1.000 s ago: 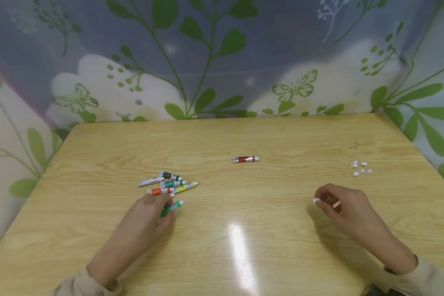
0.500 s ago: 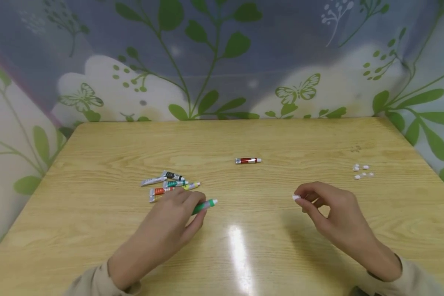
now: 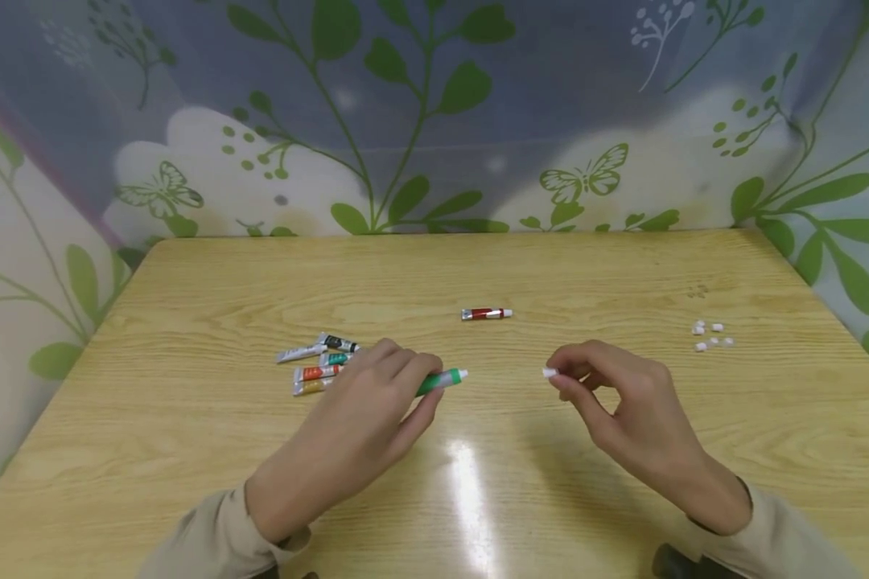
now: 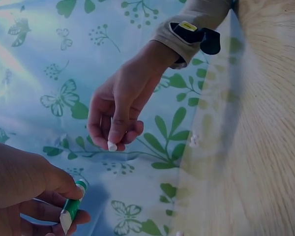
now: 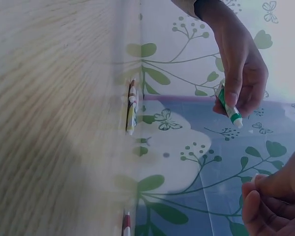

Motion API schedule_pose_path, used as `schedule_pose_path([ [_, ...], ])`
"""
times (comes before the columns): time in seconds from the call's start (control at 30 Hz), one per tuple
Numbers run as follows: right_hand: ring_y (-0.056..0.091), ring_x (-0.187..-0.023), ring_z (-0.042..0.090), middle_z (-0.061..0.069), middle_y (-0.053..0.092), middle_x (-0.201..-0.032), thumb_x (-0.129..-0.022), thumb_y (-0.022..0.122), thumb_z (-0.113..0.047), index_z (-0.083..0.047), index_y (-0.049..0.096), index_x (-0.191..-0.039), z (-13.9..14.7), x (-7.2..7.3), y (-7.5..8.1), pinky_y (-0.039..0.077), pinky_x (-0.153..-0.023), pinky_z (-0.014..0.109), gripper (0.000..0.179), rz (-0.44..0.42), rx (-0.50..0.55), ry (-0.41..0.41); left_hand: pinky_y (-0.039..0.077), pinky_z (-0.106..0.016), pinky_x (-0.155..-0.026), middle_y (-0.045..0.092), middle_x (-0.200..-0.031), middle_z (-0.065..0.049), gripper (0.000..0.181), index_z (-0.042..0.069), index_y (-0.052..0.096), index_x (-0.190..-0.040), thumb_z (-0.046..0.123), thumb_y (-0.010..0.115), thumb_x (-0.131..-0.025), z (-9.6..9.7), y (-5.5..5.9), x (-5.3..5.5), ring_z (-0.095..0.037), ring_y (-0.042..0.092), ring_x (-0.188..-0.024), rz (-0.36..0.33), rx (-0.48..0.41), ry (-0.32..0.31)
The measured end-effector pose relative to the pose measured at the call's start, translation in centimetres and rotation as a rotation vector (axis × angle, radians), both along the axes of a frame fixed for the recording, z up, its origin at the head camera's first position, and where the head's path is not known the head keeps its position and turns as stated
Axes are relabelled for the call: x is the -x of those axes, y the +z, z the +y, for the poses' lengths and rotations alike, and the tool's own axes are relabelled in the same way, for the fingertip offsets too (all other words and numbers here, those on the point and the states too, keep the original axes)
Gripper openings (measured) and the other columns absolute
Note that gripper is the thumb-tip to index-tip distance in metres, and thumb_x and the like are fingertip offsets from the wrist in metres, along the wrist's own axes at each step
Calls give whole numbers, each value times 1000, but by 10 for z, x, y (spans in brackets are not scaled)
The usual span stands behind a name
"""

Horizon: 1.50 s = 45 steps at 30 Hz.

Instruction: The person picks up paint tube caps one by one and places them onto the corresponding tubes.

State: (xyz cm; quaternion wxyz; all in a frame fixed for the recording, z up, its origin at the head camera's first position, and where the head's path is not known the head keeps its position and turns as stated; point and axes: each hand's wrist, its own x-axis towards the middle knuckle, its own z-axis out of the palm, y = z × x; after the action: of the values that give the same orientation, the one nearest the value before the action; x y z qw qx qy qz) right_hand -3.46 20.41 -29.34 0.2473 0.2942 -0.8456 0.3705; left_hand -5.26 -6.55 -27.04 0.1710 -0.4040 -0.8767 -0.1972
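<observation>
Daylight between the green tube [image 3: 445, 379] in the left hand [image 3: 372, 402] and the white cap [image 3: 549, 373] in the right hand [image 3: 626, 394], a straight lane! Ahead of that gap, the red tube [image 3: 487, 314] blocks, bare table [image 3: 586, 289] either side. Piled tubes [image 3: 319, 373] crowd the left grip's outer side; loose caps [image 3: 701, 346] lie beyond the right.

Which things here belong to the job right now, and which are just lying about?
In the job:
green tube, in left hand
white cap, in right hand

Lying about, though maybe its turn comes:
red tube
tube pile
loose caps
</observation>
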Motion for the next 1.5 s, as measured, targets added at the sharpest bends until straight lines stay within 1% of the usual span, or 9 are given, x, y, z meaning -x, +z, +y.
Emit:
schedule_pose_path([
  [0.17,61,-69,5,0,67,-86,-75,72,15,-6,67,-97,-4,0,4,50,-62,14,31,2,23,-3,51,-32,-73,70,-92,-3,9,6,66,-97,13,67,-91,6,5,1,-18,61,-84,6,-20,-15],
  [0.33,60,-68,5,1,67,-85,-75,72,16,-5,68,-97,-8,-1,8,50,-63,14,30,-4,46,-14,48,-30,-70,69,-90,-2,9,7,65,-97,13,66,-91,10,8,1,-18,59,-82,23,-30,-18],
  [0.5,61,-68,6,4,66,-82,-84,68,7,-2,67,-98,-11,2,11,51,-65,14,17,16,101,28,46,-30,-70,68,-90,-2,9,6,64,-97,14,66,-91,12,14,2,-18,58,-82,33,-36,-30],
  [0.6,60,-67,5,3,65,-79,-91,65,-4,-1,67,-97,-14,5,11,51,-63,14,7,52,136,62,47,-31,-72,68,-90,-2,10,6,64,-97,15,67,-91,13,17,2,-19,59,-84,39,-25,-32],
  [0.8,58,-68,4,7,64,-76,-97,59,-18,4,66,-96,-18,11,12,50,-60,15,23,89,217,150,47,-32,-74,67,-93,-2,11,6,64,-98,15,67,-91,14,25,2,-20,59,-87,50,-25,-44],
  [0.93,59,-69,4,9,64,-77,-96,60,-18,6,65,-96,-22,12,15,50,-59,15,25,81,261,186,47,-33,-77,68,-95,-2,11,7,63,-98,14,68,-91,17,30,2,-20,59,-91,49,-44,-64],
  [1.13,60,-70,6,12,63,-78,-95,62,-13,10,63,-96,-28,12,20,50,-59,16,24,70,334,243,46,-32,-76,68,-96,-2,11,8,64,-99,13,69,-90,22,36,2,-20,59,-88,46,-81,-90],
  [1.3,60,-70,8,13,63,-79,-94,63,-9,13,62,-95,-31,11,22,50,-60,17,22,51,399,292,45,-31,-74,68,-97,-1,11,9,65,-99,15,68,-91,24,41,1,-18,58,-88,49,-74,-88],
  [1.5,61,-71,9,14,64,-79,-93,64,-8,15,61,-94,-30,9,22,50,-61,17,24,51,425,308,45,-30,-72,68,-97,0,12,9,65,-99,16,69,-91,23,42,-1,-18,58,-88,55,-70,-79],
])
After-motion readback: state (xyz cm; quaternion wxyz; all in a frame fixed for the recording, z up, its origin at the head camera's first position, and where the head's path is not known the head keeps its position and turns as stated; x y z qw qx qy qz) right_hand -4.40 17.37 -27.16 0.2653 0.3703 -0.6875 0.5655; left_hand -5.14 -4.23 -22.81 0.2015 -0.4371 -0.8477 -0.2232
